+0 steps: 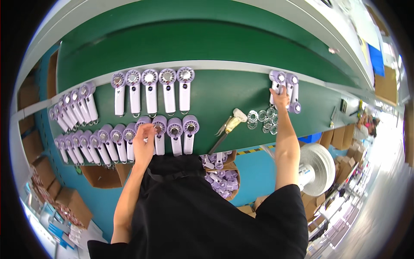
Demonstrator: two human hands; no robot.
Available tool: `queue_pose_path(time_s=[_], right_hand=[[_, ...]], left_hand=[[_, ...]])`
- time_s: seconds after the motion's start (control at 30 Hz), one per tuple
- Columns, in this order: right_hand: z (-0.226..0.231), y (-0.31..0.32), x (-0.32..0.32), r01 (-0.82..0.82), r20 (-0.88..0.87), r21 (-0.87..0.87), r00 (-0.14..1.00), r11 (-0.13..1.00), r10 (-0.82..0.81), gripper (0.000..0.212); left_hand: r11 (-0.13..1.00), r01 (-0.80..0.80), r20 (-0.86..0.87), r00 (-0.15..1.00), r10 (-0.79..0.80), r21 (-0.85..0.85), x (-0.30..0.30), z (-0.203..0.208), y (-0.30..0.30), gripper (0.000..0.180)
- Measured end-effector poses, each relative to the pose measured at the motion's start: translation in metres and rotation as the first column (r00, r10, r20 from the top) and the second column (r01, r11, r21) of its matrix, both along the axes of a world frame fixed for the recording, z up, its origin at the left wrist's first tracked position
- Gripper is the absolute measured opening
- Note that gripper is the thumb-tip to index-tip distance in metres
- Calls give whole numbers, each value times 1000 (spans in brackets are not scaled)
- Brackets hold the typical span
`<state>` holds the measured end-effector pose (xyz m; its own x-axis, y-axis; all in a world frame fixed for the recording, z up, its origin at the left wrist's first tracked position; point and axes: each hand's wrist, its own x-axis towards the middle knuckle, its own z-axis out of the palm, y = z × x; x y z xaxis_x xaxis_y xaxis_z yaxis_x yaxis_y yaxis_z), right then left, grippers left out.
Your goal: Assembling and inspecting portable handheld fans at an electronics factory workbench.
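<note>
Rows of lilac and white handheld fans stand lined up on the green bench. In the front row, my left hand (145, 140) has its fingers bent together beside the round head of a fan (160, 134); whatever is between them is too small to make out. My right arm stretches to the far right, where my right hand (280, 99) is closed on the handle of a handheld fan (278, 78). Against that fan lie a couple more, one of them with its head (295, 107) toward me. Clear plastic rings (261, 115) are scattered just left of this hand.
A rubber-headed mallet (238, 117) and pliers (222, 128) lie mid-bench. Below the front edge, a cardboard box (235, 183) holds lilac parts. Another carton (101, 176) stands at lower left. A large floor fan (317, 169) stands on the right. A raised ledge (233, 65) runs behind the fans.
</note>
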<state>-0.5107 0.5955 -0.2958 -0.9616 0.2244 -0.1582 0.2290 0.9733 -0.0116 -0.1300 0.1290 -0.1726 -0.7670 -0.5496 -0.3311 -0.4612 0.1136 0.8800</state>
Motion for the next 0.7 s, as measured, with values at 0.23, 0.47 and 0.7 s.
queue_pose_path(time_s=[0.23, 0.47, 0.7], right_hand=[[18, -65, 10, -189, 16, -30, 982, 982, 190, 71], [21, -147, 65, -455, -107, -46, 887, 889, 448, 64], [45, -202, 95, -507, -17, -311, 849, 804, 529, 69]], left_hand=[[999, 41, -19, 999, -41, -3, -22, 3, 12, 12], [929, 355, -85, 928, -364, -105, -114, -22, 59, 22], [921, 372, 154, 910, -386, 114, -199, -94, 121, 61]])
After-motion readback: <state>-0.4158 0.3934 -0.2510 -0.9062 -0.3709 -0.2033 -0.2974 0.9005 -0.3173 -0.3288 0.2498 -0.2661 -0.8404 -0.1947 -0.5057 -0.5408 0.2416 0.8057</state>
